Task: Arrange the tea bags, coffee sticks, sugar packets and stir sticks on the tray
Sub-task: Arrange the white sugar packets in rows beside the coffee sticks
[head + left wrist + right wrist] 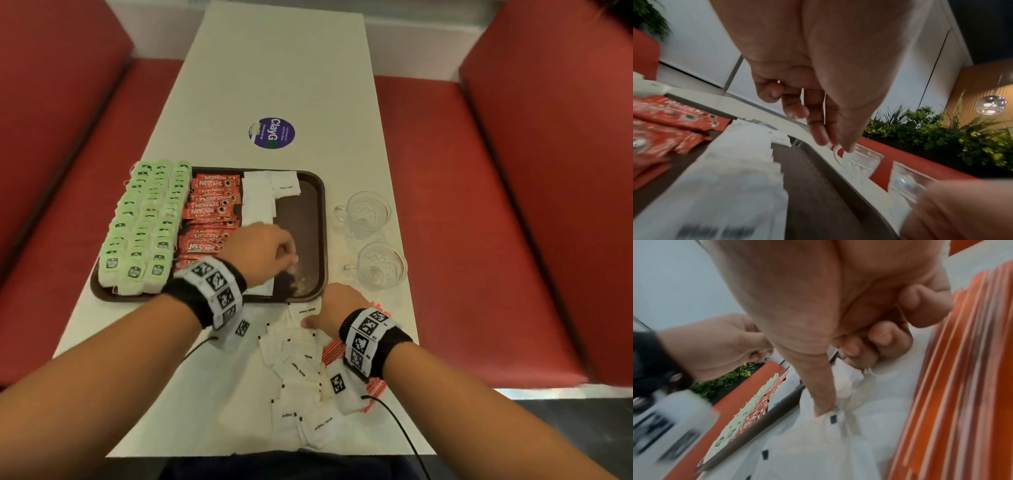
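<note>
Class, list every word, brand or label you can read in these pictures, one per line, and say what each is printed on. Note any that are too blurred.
"NESCAFE" on the red coffee sticks on the tray.
"White Sugar" on the sugar packets on the table.
"ClayGO" on the round sticker; its smaller lines are too small to read.
Tea bags: labels too small to read.
Wristband squares: coded patterns, no words.

I see bare brown floor on the tray (pixel 317 219) only in its right strip, beside the white sugar packets (pixel 258 198); my left hand (pixel 263 251) hangs over that gap. Green tea bags (pixel 144 226) and red coffee sticks (pixel 209 219) fill the rest. Two glass cups (pixel 371 240) stand just right of the tray rim, narrowing that side. The far table (pixel 281 68) lies open.
</note>
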